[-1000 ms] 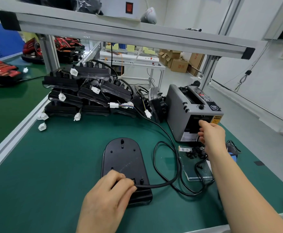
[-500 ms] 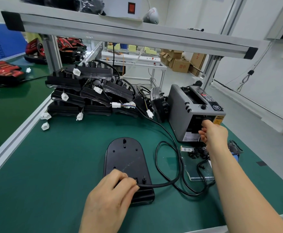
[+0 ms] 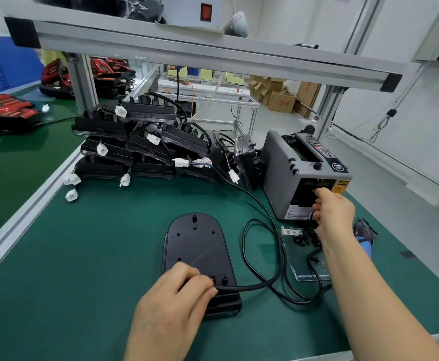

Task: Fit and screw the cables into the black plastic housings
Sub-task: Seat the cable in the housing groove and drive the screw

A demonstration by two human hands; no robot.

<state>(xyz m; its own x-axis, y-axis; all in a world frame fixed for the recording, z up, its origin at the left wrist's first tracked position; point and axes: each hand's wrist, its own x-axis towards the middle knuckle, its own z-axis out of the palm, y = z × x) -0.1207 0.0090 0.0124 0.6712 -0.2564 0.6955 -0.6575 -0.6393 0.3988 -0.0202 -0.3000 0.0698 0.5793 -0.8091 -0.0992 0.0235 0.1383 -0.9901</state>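
Where the housing lay: the black oval housing (image 3: pixel 195 246) was flat on the green mat (image 3: pixel 83 256), in the near middle of the bench, with its rounded end pointing away from the person.
Left hand: the left hand (image 3: pixel 171 306) rested on the near end of the housing. Its fingers were curled, and the thumb and forefinger pinched the end of the cable against the plastic.
Cable: the black cable (image 3: pixel 244 287) left the fingers towards the right, made loose loops on the mat just beside the housing, and then ran to the back, towards the pile.
Right hand: the right hand (image 3: pixel 334 212) was stretched out to the front opening of the tape dispenser (image 3: pixel 280 173), with the fingers curled at the outlet. Whether they held anything could not be told.
Tape dispenser: it was a grey box that stood on the mat at the right rear, with a black control panel on its top.
Pile: the pile of housings (image 3: pixel 145 142) was stacked untidily at the back of the mat, left of the dispenser. White connectors (image 3: pixel 124 180) hung from it on thin wires.
Clear sheet: the clear sheet (image 3: pixel 309 269) lay on the mat in front of the dispenser, with small black parts (image 3: pixel 304 237) on it, partly hidden by the right forearm.
Frame: an aluminium rail (image 3: pixel 187 48) crossed above the bench.
Next bench: red items (image 3: pixel 4 108) lay on another green surface at the left.
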